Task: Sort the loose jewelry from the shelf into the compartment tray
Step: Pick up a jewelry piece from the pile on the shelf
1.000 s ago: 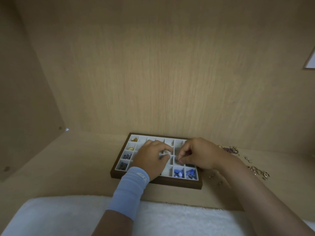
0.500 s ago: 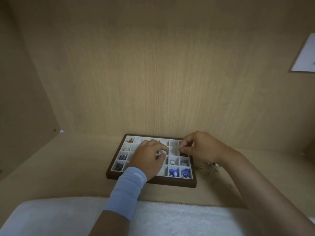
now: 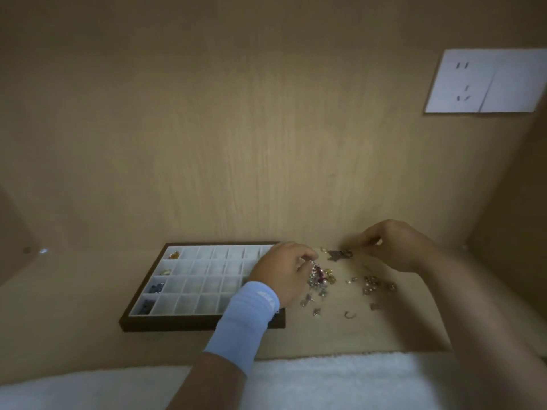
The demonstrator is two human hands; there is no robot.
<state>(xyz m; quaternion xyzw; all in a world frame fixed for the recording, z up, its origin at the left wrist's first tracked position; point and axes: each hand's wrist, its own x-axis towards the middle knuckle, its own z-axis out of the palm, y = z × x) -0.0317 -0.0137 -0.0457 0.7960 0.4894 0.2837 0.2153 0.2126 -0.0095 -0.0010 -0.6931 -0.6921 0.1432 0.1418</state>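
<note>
Apparently for sorting, a tangle of jewelry is gripped by the curled fingers of the left hand, the tray lying just left of it; the right hand is blurred, fingers bunched, hold unclear.

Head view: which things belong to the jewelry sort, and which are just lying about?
Part of the job:
- compartment tray, a few left cells filled
- loose jewelry on the shelf beside it
- left hand, pinching a cluster of it
- right hand, blurred, over the far pieces

Just there:
- wall socket
- white cloth along the front edge
- blue wristband
</note>
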